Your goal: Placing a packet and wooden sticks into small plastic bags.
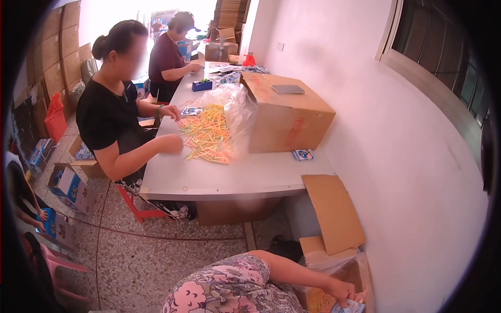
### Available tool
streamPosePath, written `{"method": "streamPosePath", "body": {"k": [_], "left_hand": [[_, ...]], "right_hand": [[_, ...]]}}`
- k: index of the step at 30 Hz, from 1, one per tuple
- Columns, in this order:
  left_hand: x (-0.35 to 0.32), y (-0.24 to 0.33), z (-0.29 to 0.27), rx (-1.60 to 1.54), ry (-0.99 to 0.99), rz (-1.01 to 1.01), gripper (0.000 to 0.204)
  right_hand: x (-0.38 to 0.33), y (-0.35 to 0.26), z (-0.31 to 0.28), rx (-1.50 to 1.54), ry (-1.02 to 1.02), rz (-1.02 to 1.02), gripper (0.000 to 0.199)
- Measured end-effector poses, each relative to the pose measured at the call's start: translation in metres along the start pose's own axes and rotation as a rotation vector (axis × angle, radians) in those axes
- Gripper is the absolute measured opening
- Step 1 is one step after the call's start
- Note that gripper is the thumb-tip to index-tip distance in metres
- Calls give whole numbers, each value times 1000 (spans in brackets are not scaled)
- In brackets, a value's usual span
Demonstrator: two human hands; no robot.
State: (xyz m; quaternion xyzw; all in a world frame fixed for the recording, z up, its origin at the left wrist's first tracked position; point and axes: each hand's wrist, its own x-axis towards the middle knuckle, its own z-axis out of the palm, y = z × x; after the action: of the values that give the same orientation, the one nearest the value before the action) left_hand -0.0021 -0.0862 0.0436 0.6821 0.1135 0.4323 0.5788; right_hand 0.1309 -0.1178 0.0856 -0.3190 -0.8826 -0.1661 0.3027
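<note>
At the lower right, my left forearm comes out of a loose floral sleeve (229, 284) and reaches over an open cardboard box. The left hand (340, 291) is closed, with its fingers on a small blue-and-white packet (348, 307) at the lower rim of the view. Just beyond it, a bit of what looks like my right hand (361, 296) shows at the packet's edge; its fingers are mostly hidden. Thin yellow and orange sticks (319, 301) lie in clear plastic inside the box, whose raised flap (334, 214) leans by the table.
A white table (209, 182) bears a stick pile (209, 133), a large carton (289, 117) and a tape dispenser (202, 85). Two co-workers, a person in black (112, 115) and one in maroon (167, 60), work along its left. Boxes (73, 188) and a red stool (133, 206) occupy the floor.
</note>
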Motion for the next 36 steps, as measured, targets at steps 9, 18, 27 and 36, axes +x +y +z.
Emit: {"method": "streamPosePath", "body": {"k": [9,18,27,36], "left_hand": [[-14,-9,10,73,-119,-158,21],[-13,-17,13,284,-27,79,16],[-15,-37,29,334,67,344,18],[-15,-35,28,57,110,16,10]], "right_hand": [[-24,-6,-3,42,-227,95,24],[-10,-22,-28,692,81,972,28],[-61,19,7,336,-211,705,31],[-49,-23,-60,686,-153,1254,14]]}}
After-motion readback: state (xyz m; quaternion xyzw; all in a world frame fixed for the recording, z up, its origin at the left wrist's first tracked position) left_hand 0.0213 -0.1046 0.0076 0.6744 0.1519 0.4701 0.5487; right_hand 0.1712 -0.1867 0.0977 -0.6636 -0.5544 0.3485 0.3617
